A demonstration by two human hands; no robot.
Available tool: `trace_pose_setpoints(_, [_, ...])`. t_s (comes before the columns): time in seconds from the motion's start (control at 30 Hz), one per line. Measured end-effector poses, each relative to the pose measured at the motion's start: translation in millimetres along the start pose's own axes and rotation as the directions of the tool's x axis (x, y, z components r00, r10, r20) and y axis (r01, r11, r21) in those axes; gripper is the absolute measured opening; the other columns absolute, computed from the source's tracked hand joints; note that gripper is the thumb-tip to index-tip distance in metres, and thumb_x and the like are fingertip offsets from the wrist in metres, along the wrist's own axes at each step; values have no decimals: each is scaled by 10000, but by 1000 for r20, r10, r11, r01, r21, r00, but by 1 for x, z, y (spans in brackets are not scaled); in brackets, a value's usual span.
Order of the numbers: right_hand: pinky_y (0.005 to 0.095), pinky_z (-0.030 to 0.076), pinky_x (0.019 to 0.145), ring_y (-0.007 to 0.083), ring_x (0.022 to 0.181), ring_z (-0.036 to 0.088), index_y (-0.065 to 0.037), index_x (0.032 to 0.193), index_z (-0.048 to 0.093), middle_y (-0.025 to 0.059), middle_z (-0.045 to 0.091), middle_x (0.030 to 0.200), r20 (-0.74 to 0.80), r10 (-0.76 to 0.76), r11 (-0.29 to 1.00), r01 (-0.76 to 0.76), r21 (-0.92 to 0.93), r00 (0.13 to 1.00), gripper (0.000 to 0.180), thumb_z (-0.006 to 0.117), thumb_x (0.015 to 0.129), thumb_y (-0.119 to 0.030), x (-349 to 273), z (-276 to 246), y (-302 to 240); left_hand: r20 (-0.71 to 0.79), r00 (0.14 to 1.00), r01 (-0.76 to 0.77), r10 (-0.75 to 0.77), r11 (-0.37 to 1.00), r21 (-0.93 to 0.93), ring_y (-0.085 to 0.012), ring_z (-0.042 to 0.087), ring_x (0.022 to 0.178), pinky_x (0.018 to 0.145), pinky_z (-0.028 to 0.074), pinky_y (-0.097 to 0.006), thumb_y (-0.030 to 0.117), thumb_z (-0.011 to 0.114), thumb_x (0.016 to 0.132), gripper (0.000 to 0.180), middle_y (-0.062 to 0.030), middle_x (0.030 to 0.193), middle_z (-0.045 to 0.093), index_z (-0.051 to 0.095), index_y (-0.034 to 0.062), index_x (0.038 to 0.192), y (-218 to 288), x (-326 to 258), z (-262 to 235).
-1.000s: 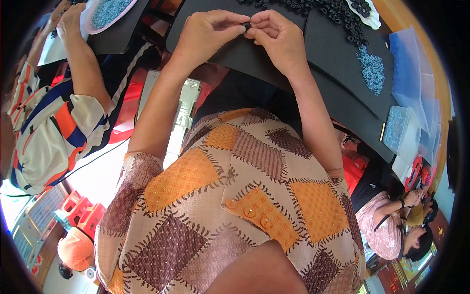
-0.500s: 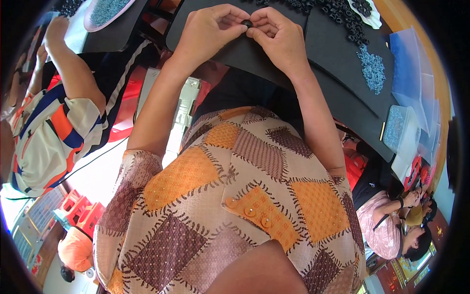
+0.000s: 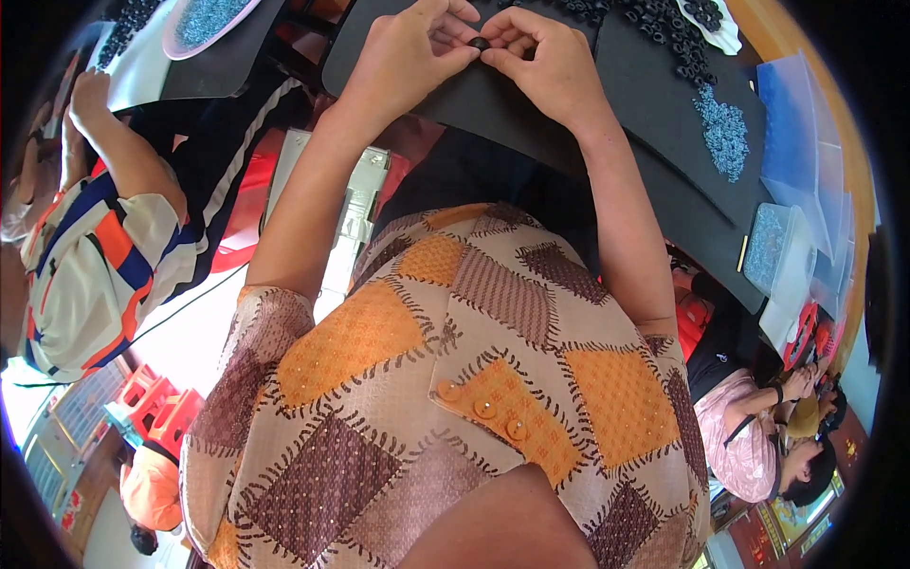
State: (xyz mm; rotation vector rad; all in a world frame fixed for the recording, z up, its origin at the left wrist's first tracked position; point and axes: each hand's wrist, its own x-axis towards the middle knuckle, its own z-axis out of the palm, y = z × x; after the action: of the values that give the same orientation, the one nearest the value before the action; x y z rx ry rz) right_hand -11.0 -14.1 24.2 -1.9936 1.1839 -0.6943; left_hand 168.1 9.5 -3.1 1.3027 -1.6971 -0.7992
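A small round black part (image 3: pixel 479 44), its exact kind too small to make out, sits between my two hands above the dark tabletop (image 3: pixel 455 104). My left hand (image 3: pixel 414 49) pinches it from the left, thumb against it, with the index finger raised apart from it. From the other side my right hand (image 3: pixel 545 59) has its thumb and curled fingers at the part. Several loose black ring-like parts (image 3: pixel 654 30) lie on the table beyond my right hand. A heap of tiny blue pieces (image 3: pixel 724 135) is spread out to the right of them.
On the right stand a clear tub (image 3: pixel 775 248) of blue pieces and blue translucent plastic panels (image 3: pixel 801 123). A white dish (image 3: pixel 728 38) holds black parts at the far right. A pink-rimmed bowl (image 3: pixel 172 49) of blue pieces is at upper left, near a co-worker (image 3: pixel 104 256).
My left fingers have spread and lifted away from the black part, leaving the thumb close to it. My right fingers have shifted slightly. The co-worker's arm on the left has moved left.
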Motion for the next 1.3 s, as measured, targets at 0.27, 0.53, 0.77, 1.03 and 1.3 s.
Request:
trace_pose_setpoints(0.27, [240, 542, 751, 89, 823, 703, -31, 977, 693, 49, 729, 872, 35, -94, 994, 96, -44, 995, 150, 722, 894, -152, 8, 1, 28, 14, 1000, -13, 13, 1000, 24, -150, 695, 788, 719, 564, -284, 15, 741, 832, 264, -116, 859, 706, 580, -11, 1040, 0, 3, 3])
trace_pose_setpoints(0.53, [235, 531, 756, 81, 799, 667, -26, 950, 708, 15, 704, 831, 50, -4, 985, -5, 170, 999, 130, 695, 920, -151, 10, 5, 42, -79, 990, -116, 120, 992, 52, -201, 715, 790, 736, 560, -299, 174, 754, 811, 224, -89, 904, 731, 742, 46, 994, -17, 0, 10])
trace_pose_setpoints(0.77, [235, 522, 734, 66, 806, 658, -41, 955, 714, -5, 695, 827, 79, -11, 970, -9, 244, 997, 128, 689, 921, -162, 12, 2, 48, -43, 978, -189, 206, 949, 251, -227, 680, 813, 754, 540, -323, 200, 785, 811, 217, -76, 946, 717, 745, 41, 953, -28, 0, 19])
trace_pose_setpoints(1.03, [345, 538, 692, 265, 761, 707, -32, 970, 688, 123, 719, 854, -182, -308, 950, 291, -114, 934, 226, 592, 944, -235, 60, 34, 16, -39, 986, -143, 161, 945, 294, -319, 665, 936, 819, 526, -398, 178, 801, 747, 217, -129, 969, 708, 745, 41, 906, -17, -4, 20])
trace_pose_setpoints(1.3, [376, 508, 801, 334, 901, 656, -29, 970, 681, 134, 689, 935, 18, -283, 959, 284, -18, 959, 410, 427, 985, -352, 54, 48, 25, -71, 988, -124, 136, 979, 163, -346, 660, 895, 752, 528, -424, 142, 797, 710, 201, -149, 959, 688, 725, 40, 868, -15, -9, 24])
